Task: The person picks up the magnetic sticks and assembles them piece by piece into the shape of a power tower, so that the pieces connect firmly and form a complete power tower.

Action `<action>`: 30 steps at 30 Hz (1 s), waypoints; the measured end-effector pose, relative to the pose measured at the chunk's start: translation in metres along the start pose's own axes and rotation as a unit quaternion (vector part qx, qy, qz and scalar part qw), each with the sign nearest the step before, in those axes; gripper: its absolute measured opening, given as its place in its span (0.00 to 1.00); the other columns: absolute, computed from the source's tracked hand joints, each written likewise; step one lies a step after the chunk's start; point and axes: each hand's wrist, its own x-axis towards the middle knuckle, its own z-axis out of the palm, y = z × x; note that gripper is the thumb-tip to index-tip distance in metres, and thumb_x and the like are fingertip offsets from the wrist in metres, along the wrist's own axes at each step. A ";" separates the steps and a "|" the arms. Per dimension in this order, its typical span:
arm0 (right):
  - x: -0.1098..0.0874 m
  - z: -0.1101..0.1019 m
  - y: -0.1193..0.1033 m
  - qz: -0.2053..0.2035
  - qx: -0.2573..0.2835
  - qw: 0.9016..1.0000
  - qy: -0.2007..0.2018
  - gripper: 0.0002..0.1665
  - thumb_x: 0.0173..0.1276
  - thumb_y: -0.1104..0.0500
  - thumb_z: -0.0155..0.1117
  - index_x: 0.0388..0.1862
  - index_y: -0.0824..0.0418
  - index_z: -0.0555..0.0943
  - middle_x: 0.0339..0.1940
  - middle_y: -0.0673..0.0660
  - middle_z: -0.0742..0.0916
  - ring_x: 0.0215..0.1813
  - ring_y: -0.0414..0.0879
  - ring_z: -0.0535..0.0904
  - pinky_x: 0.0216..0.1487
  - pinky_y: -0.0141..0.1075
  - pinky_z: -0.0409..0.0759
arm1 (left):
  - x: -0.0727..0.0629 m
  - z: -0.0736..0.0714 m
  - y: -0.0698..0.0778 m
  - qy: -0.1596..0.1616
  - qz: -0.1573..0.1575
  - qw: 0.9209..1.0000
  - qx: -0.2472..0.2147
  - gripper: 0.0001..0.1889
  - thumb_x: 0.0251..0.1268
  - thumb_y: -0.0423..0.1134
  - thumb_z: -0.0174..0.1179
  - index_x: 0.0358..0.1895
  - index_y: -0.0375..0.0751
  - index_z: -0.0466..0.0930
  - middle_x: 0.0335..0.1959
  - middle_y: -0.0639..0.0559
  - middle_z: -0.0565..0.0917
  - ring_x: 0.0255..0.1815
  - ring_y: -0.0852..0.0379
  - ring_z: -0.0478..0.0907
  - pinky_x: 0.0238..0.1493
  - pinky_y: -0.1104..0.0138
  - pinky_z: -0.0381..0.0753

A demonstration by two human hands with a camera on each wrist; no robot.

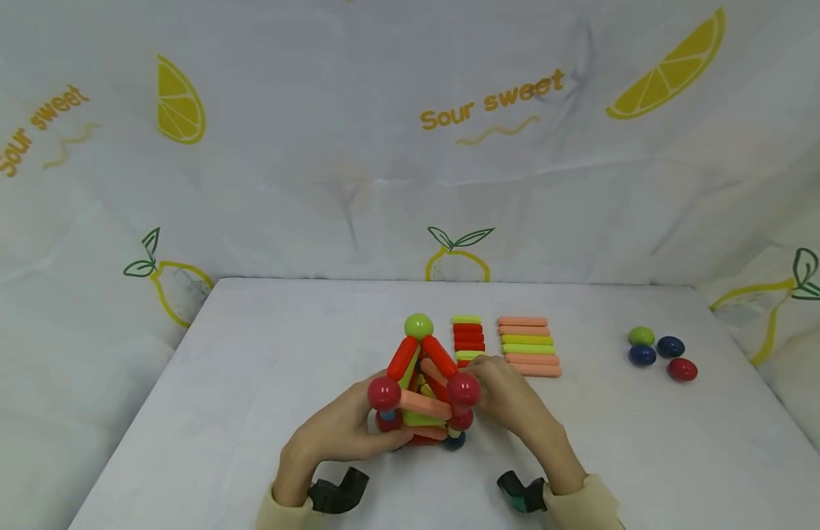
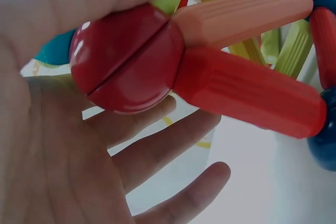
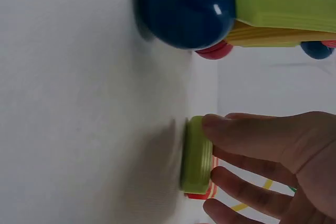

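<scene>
In the head view a structure of magnetic sticks and balls stands at the front middle, with a green ball at its peak. My left hand holds its left side, thumb in front. In the left wrist view that hand lies around a red ball joined to a peach stick and a red stick; several fingers extend below. My right hand is just right of the structure. In the right wrist view its fingertips are right at a green stick lying on the table, fingers fairly straight.
Right of the structure lie a column of short red and green sticks and one of longer peach, yellow and green sticks. Several loose balls, green, blue and red, sit farther right. A lemon-print cloth hangs behind the white table.
</scene>
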 end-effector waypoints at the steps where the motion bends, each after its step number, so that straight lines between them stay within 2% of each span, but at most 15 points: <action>1: 0.001 0.002 0.000 0.003 -0.004 1.000 -0.003 0.07 0.55 0.66 0.79 0.31 0.57 0.90 0.28 0.50 0.87 0.35 0.41 0.78 0.41 0.36 0.82 | 0.000 0.000 0.000 0.002 -0.005 1.000 0.000 0.32 0.60 0.38 0.73 0.67 0.56 0.72 0.59 0.59 0.82 0.56 0.63 0.79 0.64 0.66 0.81; 5: 0.002 0.006 -0.004 0.025 -0.035 0.999 0.003 0.08 0.53 0.66 0.81 0.30 0.58 0.89 0.28 0.51 0.85 0.36 0.43 0.75 0.40 0.36 0.79 | 0.002 0.002 0.001 0.006 -0.003 1.000 0.001 0.28 0.62 0.40 0.73 0.64 0.56 0.74 0.53 0.59 0.84 0.51 0.63 0.79 0.58 0.68 0.83; 9: 0.003 0.008 -0.005 0.033 -0.042 0.999 0.012 0.08 0.54 0.68 0.80 0.30 0.58 0.89 0.28 0.51 0.84 0.36 0.43 0.74 0.40 0.35 0.78 | 0.003 0.003 0.002 0.010 -0.010 1.000 0.000 0.26 0.62 0.42 0.73 0.62 0.57 0.76 0.50 0.60 0.84 0.48 0.64 0.79 0.55 0.69 0.83; 13: 0.002 0.010 -0.005 0.037 -0.039 0.998 0.019 0.08 0.55 0.68 0.79 0.31 0.58 0.89 0.27 0.50 0.83 0.35 0.42 0.73 0.37 0.33 0.77 | 0.003 0.003 0.002 0.012 -0.021 1.000 0.001 0.26 0.62 0.42 0.73 0.62 0.57 0.76 0.49 0.61 0.84 0.48 0.64 0.80 0.55 0.69 0.83; 19: -0.002 0.013 -0.005 0.035 -0.069 0.997 0.027 0.09 0.55 0.68 0.79 0.33 0.59 0.89 0.27 0.52 0.86 0.34 0.42 0.73 0.36 0.33 0.77 | 0.003 0.004 0.002 0.011 -0.016 1.000 0.003 0.26 0.62 0.41 0.73 0.62 0.54 0.77 0.50 0.61 0.85 0.48 0.64 0.80 0.55 0.69 0.83; 21: -0.002 0.011 -0.005 0.033 -0.074 0.997 0.019 0.08 0.56 0.68 0.78 0.33 0.58 0.89 0.26 0.51 0.86 0.33 0.42 0.73 0.36 0.33 0.77 | 0.003 0.004 0.002 0.010 -0.016 1.000 0.001 0.26 0.62 0.41 0.73 0.63 0.55 0.77 0.50 0.61 0.85 0.48 0.64 0.80 0.55 0.69 0.83; 24: -0.003 -0.004 -0.010 0.022 -0.056 0.998 0.020 0.11 0.57 0.68 0.77 0.39 0.59 0.90 0.31 0.51 0.87 0.36 0.42 0.76 0.38 0.32 0.80 | 0.003 0.004 0.002 0.010 -0.012 1.000 0.003 0.26 0.62 0.41 0.73 0.62 0.57 0.77 0.50 0.62 0.85 0.49 0.64 0.80 0.57 0.68 0.83; 27: -0.004 -0.032 -0.023 -0.015 0.008 0.997 0.071 0.17 0.60 0.68 0.76 0.49 0.60 0.90 0.37 0.52 0.89 0.38 0.42 0.79 0.39 0.33 0.82 | 0.004 0.004 0.001 0.011 0.002 1.000 0.010 0.26 0.62 0.40 0.73 0.63 0.57 0.76 0.53 0.61 0.85 0.52 0.64 0.80 0.59 0.67 0.82; 28: -0.005 -0.043 -0.030 -0.035 0.038 0.993 0.102 0.20 0.60 0.68 0.75 0.52 0.60 0.89 0.40 0.52 0.90 0.38 0.42 0.80 0.38 0.33 0.83 | 0.004 0.005 0.001 0.011 0.004 1.000 0.012 0.26 0.62 0.40 0.73 0.63 0.57 0.76 0.53 0.62 0.85 0.52 0.64 0.80 0.59 0.66 0.82; 30: -0.009 -0.061 -0.045 -0.081 0.094 0.979 0.161 0.22 0.60 0.69 0.75 0.55 0.61 0.88 0.41 0.52 0.90 0.38 0.41 0.81 0.39 0.32 0.83 | 0.005 0.005 0.001 0.010 0.005 1.000 0.013 0.26 0.62 0.41 0.73 0.63 0.57 0.77 0.53 0.62 0.85 0.52 0.64 0.80 0.59 0.67 0.82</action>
